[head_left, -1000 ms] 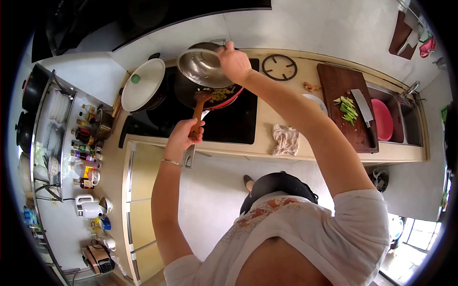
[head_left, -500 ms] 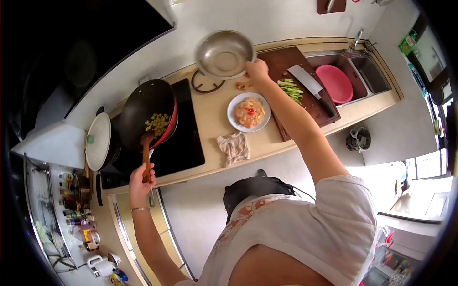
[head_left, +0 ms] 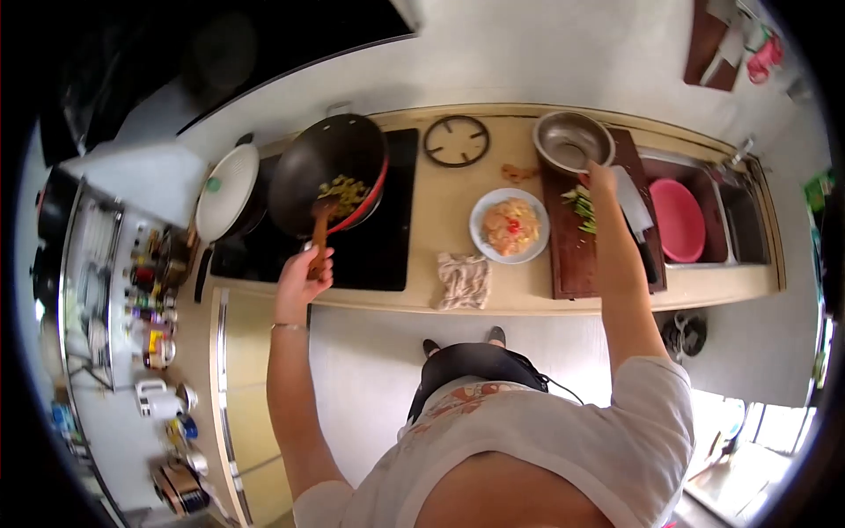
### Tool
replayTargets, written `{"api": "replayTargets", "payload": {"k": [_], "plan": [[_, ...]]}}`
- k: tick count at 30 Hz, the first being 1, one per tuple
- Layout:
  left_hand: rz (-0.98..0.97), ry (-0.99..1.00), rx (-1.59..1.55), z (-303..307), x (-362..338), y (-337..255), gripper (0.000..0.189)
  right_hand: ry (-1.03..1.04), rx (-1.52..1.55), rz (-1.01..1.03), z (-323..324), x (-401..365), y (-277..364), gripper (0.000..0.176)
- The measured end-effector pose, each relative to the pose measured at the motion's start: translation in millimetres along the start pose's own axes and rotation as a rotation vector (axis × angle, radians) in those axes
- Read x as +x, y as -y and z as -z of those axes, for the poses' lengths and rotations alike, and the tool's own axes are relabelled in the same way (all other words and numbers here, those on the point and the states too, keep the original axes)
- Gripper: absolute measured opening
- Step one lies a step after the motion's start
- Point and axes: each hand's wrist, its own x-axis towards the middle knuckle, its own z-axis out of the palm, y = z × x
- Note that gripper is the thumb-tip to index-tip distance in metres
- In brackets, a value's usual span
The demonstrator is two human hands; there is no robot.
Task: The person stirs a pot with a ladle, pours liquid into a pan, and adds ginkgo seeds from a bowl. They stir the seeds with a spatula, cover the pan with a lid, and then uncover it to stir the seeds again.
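Note:
My left hand (head_left: 304,273) is closed round the handle of a wooden spatula (head_left: 320,238), whose blade rests in the black wok (head_left: 308,163) with a red outside. Small chopped green pieces (head_left: 345,190) lie in the wok near the blade. With my right hand (head_left: 601,178) I grip the rim of a metal bowl (head_left: 563,141) over the back of the dark cutting board (head_left: 576,268). The bowl's inside looks bare. Cut green stalks (head_left: 578,211) lie on the board, partly hidden by my wrist. Beside them a cleaver (head_left: 635,201) is partly covered by my forearm.
A plate (head_left: 480,236) of raw sliced meat with red bits stands between stove and board. A cloth (head_left: 464,282) lies at the counter's front edge. Behind are a burner ring (head_left: 457,141) and ginger-like pieces (head_left: 518,172). A pink basin (head_left: 677,220) sits in the sink; a lidded pan (head_left: 229,194) stands left.
My right hand has carried the metal bowl rightward, from above the burner ring to over the cutting board. The view has shifted. My left hand still holds the spatula in the wok.

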Motion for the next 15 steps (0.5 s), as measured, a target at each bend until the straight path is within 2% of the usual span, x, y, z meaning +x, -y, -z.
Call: {"api": "replayTargets", "payload": {"k": [1,2,3,4,6,8,10,11,12,14,15], "plan": [[-0.004,0.005,-0.014,-1.1,1.0,0.9,0.025,0.027,0.032,-0.012,3.1,-9.9,5.5,0.018],[-0.007,0.012,-0.025,-1.0,2.0,2.0,0.024,0.043,-0.074,-0.064,7.2,-8.6,8.1,0.023],[-0.01,0.039,-0.037,0.6,3.7,2.7,0.024,0.117,-0.456,0.148,15.7,-12.2,8.0,0.03],[-0.012,0.069,-0.048,2.4,5.6,4.0,0.023,0.14,-0.459,0.153,11.0,-29.8,14.2,0.03],[-0.027,0.072,-0.041,0.5,7.1,5.6,0.023,-0.243,-0.861,0.433,-1.3,-76.8,35.2,0.034],[-0.043,0.081,-0.029,0.1,12.5,8.0,0.023,0.043,-0.578,0.686,-40.1,-163.2,39.8,0.033],[-0.061,0.083,-0.02,-2.8,18.1,9.3,0.024,0.595,-0.468,0.64,-78.1,-220.7,12.4,0.031],[-0.077,0.112,0.014,0.5,24.8,12.3,0.025,0.784,-0.457,0.543,-96.9,-276.4,17.5,0.038],[-0.082,0.135,0.047,-3.1,22.4,10.7,0.025,0.967,-0.538,0.493,-111.6,-319.9,29.2,0.054],[-0.072,0.202,0.006,-1.8,28.8,12.9,0.023,1.122,-0.661,0.551,-139.9,-373.8,24.8,0.071],[-0.081,0.249,-0.014,-0.7,31.5,14.0,0.023,1.147,-0.727,0.673,-153.6,-387.9,16.9,0.076]]}}
